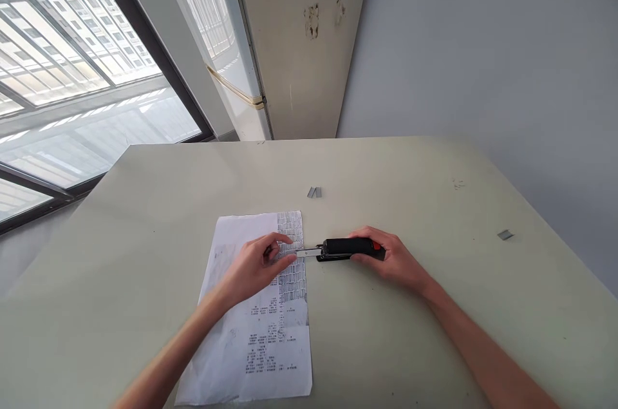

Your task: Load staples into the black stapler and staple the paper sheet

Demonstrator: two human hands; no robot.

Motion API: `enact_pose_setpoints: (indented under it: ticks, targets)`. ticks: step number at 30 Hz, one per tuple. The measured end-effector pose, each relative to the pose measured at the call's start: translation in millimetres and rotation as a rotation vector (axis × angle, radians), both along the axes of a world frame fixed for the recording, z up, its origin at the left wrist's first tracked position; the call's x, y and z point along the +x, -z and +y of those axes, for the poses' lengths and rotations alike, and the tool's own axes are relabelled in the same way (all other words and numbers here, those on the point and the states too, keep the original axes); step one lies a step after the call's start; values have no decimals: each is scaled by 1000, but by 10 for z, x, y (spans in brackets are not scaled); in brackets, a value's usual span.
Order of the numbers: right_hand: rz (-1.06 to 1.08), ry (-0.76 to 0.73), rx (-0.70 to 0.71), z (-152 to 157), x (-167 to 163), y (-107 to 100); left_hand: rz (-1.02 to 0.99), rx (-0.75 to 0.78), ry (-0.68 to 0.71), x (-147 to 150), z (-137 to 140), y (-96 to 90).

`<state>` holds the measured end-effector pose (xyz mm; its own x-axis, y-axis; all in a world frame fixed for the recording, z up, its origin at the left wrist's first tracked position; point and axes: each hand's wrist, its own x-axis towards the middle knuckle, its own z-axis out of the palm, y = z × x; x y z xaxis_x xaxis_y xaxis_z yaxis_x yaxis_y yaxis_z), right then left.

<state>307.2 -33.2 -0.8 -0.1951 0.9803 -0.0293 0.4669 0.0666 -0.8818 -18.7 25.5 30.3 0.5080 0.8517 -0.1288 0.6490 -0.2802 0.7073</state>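
Observation:
My right hand (379,251) is closed around the rear of a black stapler (345,247) with a red patch near its back end. The stapler lies sideways, and a silver metal tray (308,253) sticks out of its left end. My left hand (261,264) is over a printed sheet of paper (277,351). Its index finger and thumb are apart, with the thumb tip at the end of the metal tray. The other fingers are curled, and a small dark spot in their hollow is too unclear to name. A dense, dark pattern covers the sheet's upper right part.
Small staple strips (314,192) lie beyond the paper on the pale table (386,183). Another staple strip (506,235) is near the right edge. Behind the table stand a fridge (299,74) and a grey wall (458,42), with a window (72,42) at left.

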Motion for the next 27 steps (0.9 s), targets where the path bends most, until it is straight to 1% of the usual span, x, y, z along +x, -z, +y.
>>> enact_pose_setpoints:
  ticks: [2, 3, 4, 6, 8, 10, 16, 19, 22, 24, 27]
  targets:
    - [-5, -1, -1, 0, 3, 11, -32, -94, -16, -56, 12, -56]
    - [-10, 0, 1, 0, 6, 20, -37, -109, -21, -87, 15, -85]
    - [-15, 1, 2, 0, 9, 31, -32, -98, -26, -118, 16, -111]
    - [-20, 0, 2, 1, 16, 50, 7, -31, -38, -175, 9, -148]
    - [-23, 0, 0, 1, 21, 61, 60, 47, -37, -221, -3, -158]
    - [-27, 0, -3, -1, 22, 62, 97, 92, -27, -256, -13, -145]
    - [-9, -9, -21, -7, 15, 37, 198, 148, 19, -326, -52, -101]
    - [-13, -10, -20, -5, 15, 28, 238, 151, 14, -361, -86, -120]
    - [-15, -13, -22, -6, 14, 25, 236, 136, 8, -394, -96, -156]
    - [-10, -13, -29, -10, 11, 27, 241, 152, 3, -410, -88, -179]
    - [4, -12, -37, -19, 11, 33, 305, 198, -11, -423, -75, -202]
